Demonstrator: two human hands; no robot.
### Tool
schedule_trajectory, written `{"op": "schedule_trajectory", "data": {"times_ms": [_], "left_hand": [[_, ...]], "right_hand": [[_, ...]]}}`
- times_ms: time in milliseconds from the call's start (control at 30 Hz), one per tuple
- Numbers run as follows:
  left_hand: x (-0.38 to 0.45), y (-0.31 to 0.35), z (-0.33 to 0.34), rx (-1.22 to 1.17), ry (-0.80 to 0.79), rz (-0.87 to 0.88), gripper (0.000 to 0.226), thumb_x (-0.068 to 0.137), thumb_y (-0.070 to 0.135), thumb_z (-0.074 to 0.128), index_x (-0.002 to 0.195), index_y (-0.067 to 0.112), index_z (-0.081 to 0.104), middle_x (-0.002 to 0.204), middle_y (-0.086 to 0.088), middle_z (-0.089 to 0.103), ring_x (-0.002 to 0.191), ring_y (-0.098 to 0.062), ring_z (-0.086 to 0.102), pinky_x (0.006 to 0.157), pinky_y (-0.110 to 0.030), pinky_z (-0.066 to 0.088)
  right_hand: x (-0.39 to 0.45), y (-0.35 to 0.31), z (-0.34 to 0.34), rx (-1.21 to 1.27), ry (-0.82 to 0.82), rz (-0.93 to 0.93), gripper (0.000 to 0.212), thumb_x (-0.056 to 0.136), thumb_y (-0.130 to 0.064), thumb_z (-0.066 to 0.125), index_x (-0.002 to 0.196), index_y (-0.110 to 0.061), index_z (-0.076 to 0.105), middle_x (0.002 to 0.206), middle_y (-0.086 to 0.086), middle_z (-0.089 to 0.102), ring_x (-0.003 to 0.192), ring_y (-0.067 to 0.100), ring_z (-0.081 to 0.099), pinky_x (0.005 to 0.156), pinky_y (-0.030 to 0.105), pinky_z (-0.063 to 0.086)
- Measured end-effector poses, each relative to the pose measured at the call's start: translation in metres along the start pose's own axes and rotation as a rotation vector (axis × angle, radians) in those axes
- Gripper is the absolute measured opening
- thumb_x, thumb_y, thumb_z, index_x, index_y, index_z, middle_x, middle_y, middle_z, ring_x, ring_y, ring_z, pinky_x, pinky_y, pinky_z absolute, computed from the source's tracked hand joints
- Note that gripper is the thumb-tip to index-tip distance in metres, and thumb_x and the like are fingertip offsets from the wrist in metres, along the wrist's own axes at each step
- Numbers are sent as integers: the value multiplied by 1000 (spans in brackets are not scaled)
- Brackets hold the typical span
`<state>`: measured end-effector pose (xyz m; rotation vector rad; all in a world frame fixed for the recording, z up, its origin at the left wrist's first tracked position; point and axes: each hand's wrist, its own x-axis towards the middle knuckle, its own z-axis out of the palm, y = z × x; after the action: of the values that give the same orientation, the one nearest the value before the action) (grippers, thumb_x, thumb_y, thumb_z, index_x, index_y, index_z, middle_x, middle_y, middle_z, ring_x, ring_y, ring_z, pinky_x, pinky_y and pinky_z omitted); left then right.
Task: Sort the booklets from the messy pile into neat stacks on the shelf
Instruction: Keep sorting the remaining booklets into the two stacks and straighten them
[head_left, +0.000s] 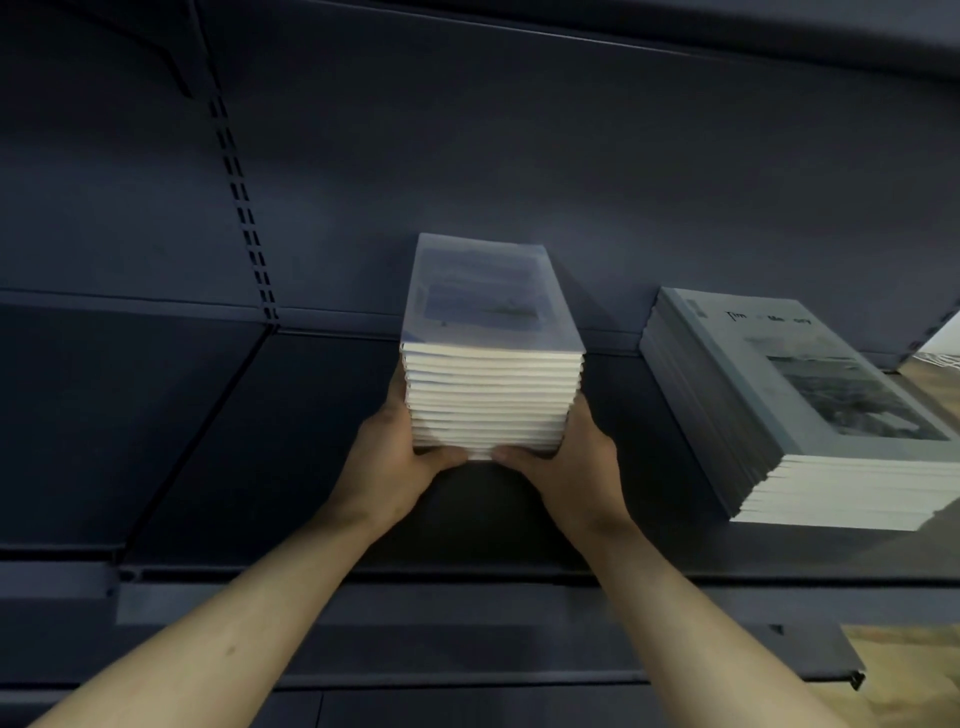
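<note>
A stack of booklets (492, 364) is held upright in the middle of the dark shelf (218, 441), its white page edges turned toward the near side. The top cover is pale, with a blurred bluish picture printed on it. Whether the underside of the stack is in contact with the shelf surface cannot be determined.

The stack is gripped from both sides. The left hand (395, 457) is pressed against the left side, with its thumb curled across the near lower edge. The right hand (566, 462) is pressed against the right side, with its thumb likewise curled across the near lower edge. The two thumbs are nearly met at the centre of that edge. The remaining fingers of both hands are hidden behind the stack.

A second stack of booklets (810, 405) is located to the right on the same shelf, apart from the held stack. It is lower and wider, with grey covers bearing a dark photograph and a partly legible title.

A slotted upright (244, 208) is fitted to the back panel (571, 156) at far left.
</note>
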<state>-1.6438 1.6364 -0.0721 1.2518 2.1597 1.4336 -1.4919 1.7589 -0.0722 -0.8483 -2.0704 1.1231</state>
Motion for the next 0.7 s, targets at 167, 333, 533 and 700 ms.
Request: {"op": "schedule_trajectory", "data": {"times_ms": [167, 333, 533, 700], "left_hand": [[-2, 2, 3, 71, 41, -3, 90, 78, 14, 81, 151, 23, 29, 119, 25, 49, 109, 11, 44, 82, 10, 27], [-6, 6, 4, 80, 43, 13, 87, 81, 13, 78, 151, 19, 27, 121, 21, 48, 114, 6, 45, 98, -8, 33], [-6, 5, 6, 88, 29, 29, 85, 84, 13, 76, 151, 17, 24, 120, 18, 46, 114, 2, 45, 96, -11, 34], [-5, 7, 2, -69, 9, 54, 99, 75, 23, 85, 151, 28, 21, 124, 32, 50, 113, 15, 49, 92, 0, 35]], "right_hand": [[1, 0, 2, -39, 39, -13, 87, 73, -22, 88, 147, -23, 41, 124, -20, 56, 111, -6, 49, 79, -8, 34], [-4, -6, 0, -38, 28, 3, 88, 75, -24, 86, 148, -24, 37, 123, -21, 54, 111, -6, 48, 86, -1, 38], [-2, -2, 2, -61, 17, 15, 89, 75, -22, 87, 147, -21, 34, 121, -19, 49, 116, 1, 49, 75, -6, 33], [-6, -9, 7, -74, 89, -52, 122, 68, -29, 91, 157, -22, 9, 153, -7, 33, 142, 11, 33, 112, 22, 36]]}}
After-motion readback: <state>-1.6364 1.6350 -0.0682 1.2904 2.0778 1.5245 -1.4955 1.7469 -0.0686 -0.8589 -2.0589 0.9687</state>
